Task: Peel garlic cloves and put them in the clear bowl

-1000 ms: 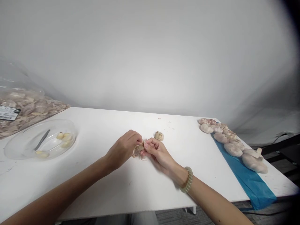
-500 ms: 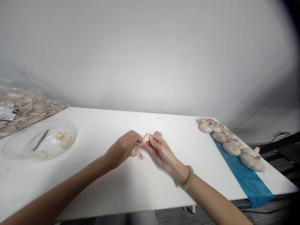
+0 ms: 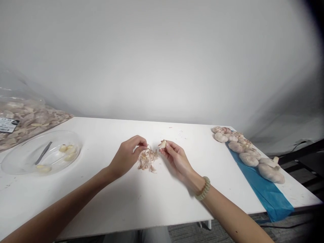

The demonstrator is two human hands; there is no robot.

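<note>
My right hand, with a beaded bracelet at the wrist, pinches a pale garlic clove between thumb and fingers. To its left, my left hand is closed in a pinch over the left edge of a small heap of garlic skins. Its fingertips touch a bit of skin at the top of the heap. The heap lies on the white table between both hands, which are apart from each other.
At the left, a clear oval dish holds a grey knife and several peeled cloves. Behind it is a plastic bag of garlic skins. Several garlic bulbs and a blue strip lie at the right.
My hands have moved apart, the left one back to the left. The clove stays in my right hand, slightly further right and up. More of the skin heap shows.
</note>
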